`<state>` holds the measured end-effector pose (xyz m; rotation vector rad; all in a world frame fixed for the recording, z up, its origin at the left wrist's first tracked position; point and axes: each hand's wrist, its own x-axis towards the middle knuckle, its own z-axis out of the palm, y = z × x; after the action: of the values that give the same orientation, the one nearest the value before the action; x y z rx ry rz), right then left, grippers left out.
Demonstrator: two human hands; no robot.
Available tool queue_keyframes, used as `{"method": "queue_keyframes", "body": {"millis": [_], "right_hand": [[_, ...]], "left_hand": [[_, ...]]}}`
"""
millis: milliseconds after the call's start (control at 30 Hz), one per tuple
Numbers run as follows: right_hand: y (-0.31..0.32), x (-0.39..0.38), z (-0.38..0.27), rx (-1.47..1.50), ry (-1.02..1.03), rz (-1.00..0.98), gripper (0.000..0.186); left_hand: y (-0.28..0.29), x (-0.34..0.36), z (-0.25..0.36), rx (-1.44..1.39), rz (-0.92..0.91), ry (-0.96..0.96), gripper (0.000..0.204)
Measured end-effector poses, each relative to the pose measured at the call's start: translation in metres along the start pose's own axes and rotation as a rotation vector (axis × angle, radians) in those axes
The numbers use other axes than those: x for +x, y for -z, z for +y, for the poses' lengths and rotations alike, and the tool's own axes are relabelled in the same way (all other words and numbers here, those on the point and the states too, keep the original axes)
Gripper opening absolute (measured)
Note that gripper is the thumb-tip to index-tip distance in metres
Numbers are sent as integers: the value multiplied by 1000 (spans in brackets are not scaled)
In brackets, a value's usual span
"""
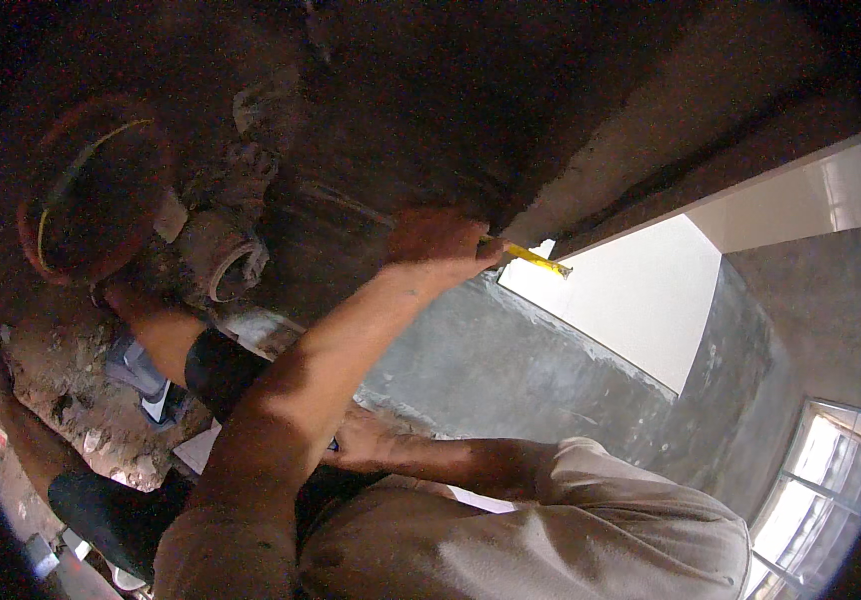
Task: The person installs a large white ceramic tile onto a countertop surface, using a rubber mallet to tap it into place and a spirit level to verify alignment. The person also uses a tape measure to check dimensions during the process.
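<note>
My left hand (pixel 441 240) reaches up over the middle of the view, closed around a yellow tape measure blade (pixel 531 257). The blade's metal-tipped end sticks out rightward against the backdrop of a white tile or panel (pixel 621 310), which has a jagged left corner and borders grey plaster (pixel 511 360). My right hand (pixel 361 440) is lower down, bent in near my body and partly behind my left forearm. Its fingers curl on a small dark object that I cannot make out.
A round reddish pan or bucket (pixel 131 190) and a dirty broken pipe-like piece (pixel 219 270) lie upper left. My bare legs rest on rubble (pixel 91 410) beside a grey plastic object (pixel 136 370). A dark ledge (pixel 691 190) runs upper right; a barred window (pixel 816 485) is lower right.
</note>
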<state>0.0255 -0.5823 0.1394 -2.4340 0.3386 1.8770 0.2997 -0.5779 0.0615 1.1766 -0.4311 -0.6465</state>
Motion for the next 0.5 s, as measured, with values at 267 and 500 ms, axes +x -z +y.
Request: {"method": "queue_keyframes", "body": {"millis": [267, 500], "right_hand": [[-11, 5, 28, 174, -19, -63, 90], [-42, 6, 67, 220, 11, -77, 78]], "left_hand": [[-57, 28, -24, -32, 169, -71, 54], [-83, 51, -48, -30, 534, -279, 45]]}}
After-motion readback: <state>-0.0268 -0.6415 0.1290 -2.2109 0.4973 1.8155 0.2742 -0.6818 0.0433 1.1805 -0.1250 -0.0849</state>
